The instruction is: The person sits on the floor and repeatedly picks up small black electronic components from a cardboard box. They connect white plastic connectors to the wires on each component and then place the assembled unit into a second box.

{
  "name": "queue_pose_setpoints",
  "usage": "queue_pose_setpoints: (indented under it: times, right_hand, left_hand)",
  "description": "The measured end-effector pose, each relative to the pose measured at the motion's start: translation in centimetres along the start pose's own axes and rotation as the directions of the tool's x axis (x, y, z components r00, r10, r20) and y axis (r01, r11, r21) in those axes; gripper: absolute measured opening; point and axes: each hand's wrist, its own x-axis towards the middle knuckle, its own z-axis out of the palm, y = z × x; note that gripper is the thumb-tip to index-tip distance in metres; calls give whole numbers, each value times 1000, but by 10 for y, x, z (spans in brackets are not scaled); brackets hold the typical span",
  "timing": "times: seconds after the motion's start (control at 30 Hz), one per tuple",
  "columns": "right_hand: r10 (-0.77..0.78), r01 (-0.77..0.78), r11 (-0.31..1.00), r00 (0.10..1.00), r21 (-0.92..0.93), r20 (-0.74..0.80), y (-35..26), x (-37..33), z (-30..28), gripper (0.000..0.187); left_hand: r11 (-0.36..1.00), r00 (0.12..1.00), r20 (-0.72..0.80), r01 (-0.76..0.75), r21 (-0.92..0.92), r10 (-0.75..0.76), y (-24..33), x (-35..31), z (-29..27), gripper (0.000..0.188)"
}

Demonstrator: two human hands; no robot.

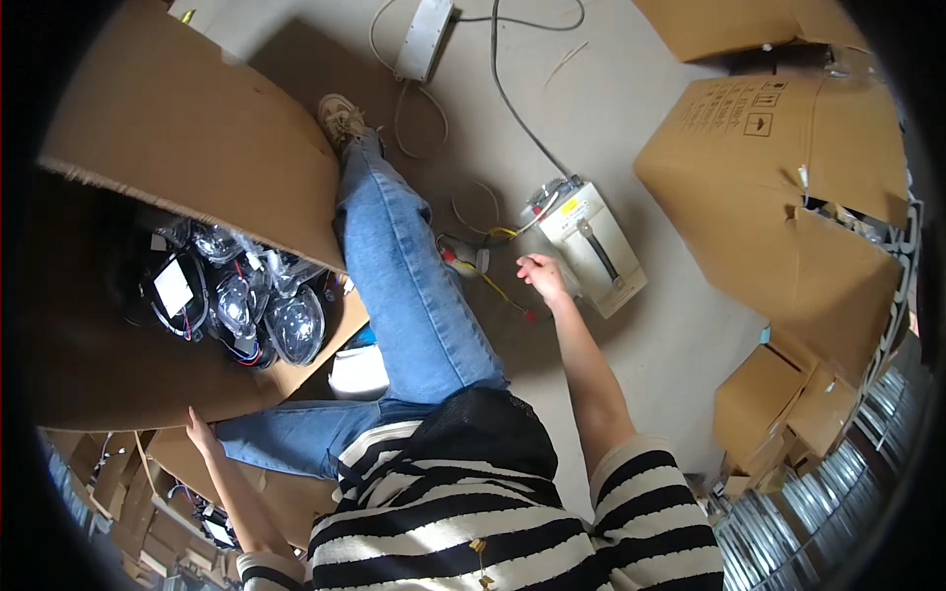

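Low on the left, my left hand (pixel 202 432) is at the lower edge of a big open cardboard box (pixel 197 128), fingers stretched out along it. Inside the box lie several clear-lensed lamp units (pixel 296 323) with black housings and thin coloured wires; a white label (pixel 173 288) shows on one. My right hand (pixel 541 277) hangs above the floor with its fingers curled in, and nothing shows in them. It is nearest to a cream-coloured box-shaped device (pixel 594 246) with a black handle. Yellow wires with a red connector (pixel 530 316) lie just left of that hand.
A grey cable runs from the device toward a white metal box (pixel 425 41) at the top. Large cardboard cartons (pixel 778 187) stand along the right, with a smaller open carton (pixel 764 399) below. My outstretched leg (pixel 414 266) lies beside the lamp box, next to a white bundle (pixel 359 374).
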Motion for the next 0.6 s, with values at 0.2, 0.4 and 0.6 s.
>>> queue_pose_setpoints:
  times: [0.2,0.4,0.6]
  right_hand:
    - [-124,145,847,989,-512,76,40,26,42,27]
    - [-29,123,828,984,-548,176,93,62,85,38]
    - [100,-42,839,992,-543,78,74,84,93,45]
  left_hand:
    - [992,996,-2,87,-95,-87,10,-2,-2,39]
    - [978,989,29,150,-142,-147,27,-7,4,37]
    - [970,984,29,176,-169,-174,23,-10,-7,36]
